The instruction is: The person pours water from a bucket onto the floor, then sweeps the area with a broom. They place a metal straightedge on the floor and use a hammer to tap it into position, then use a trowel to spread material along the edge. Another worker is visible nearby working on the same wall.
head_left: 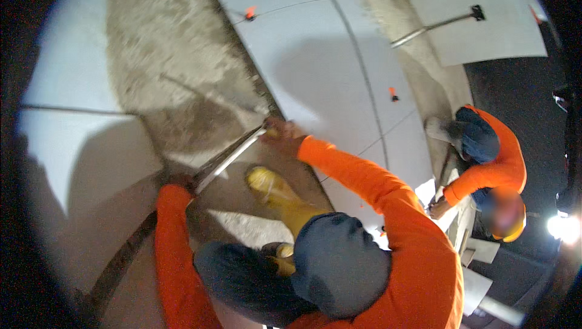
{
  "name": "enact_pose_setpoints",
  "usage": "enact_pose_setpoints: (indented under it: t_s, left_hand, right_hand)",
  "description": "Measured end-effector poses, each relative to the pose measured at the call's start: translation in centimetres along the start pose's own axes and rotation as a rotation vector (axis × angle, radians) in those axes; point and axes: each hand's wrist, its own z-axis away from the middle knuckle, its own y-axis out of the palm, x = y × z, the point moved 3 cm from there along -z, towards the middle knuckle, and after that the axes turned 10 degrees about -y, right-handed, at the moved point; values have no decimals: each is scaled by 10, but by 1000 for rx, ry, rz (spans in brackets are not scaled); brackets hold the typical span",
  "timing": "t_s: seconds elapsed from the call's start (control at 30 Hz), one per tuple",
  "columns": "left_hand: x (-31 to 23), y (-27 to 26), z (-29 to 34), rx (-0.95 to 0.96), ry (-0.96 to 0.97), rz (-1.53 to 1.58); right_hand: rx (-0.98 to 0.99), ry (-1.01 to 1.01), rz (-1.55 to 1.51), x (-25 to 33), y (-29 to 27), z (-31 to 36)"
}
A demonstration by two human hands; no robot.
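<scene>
A long, narrow, pale strip (229, 160) stretches slantwise between my two hands, above the bare gap in the floor. My right hand (284, 135) is closed round its far end, beside the edge of a large light-grey slab (315, 74); a bit of yellow shows among the fingers. Near the strip's other end is my left hand (182, 181), in deep shadow by the corner of another pale slab (79, 147). Its fingers appear closed on the strip, though the dark hides their detail. Whether the strip is a tape or a rigid bar, I cannot tell.
Rough concrete (182, 32) runs between the slabs. My yellow boot (273, 189) stands in that gap. Orange clips (250, 14) dot the right slabs. A co-worker (500, 147) in orange bends at the right; beyond lie a white panel (479, 38) and a metal rod (424, 30).
</scene>
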Motion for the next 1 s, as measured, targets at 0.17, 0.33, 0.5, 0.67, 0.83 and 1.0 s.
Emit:
enact_pose_setpoints:
  t_s: [0.17, 0.33, 0.5, 0.67, 0.83, 1.0]
  left_hand:
    - [-16, 8, -19, -34, -118, 322]
    - [-7, 51, -54, -139, 44, 325]
    - [-10, 52, -47, -292, 55, 222]
    - [-17, 38, -19, -368, 55, 249]
    - [-10, 44, -12, -471, 11, 229]
    - [-14, 55, -20, -550, 19, 122]
  right_hand:
    - [-17, -110, 421, 8, -36, -13]
    - [52, -242, 173, 32, -39, -33]
    - [223, -141, 402, 44, -33, -27]
    - [-28, -73, 255, 25, -33, 46]
    - [-113, -15, 356, -5, -26, 113]
    - [-37, 154, 234, -35, -3, 148]
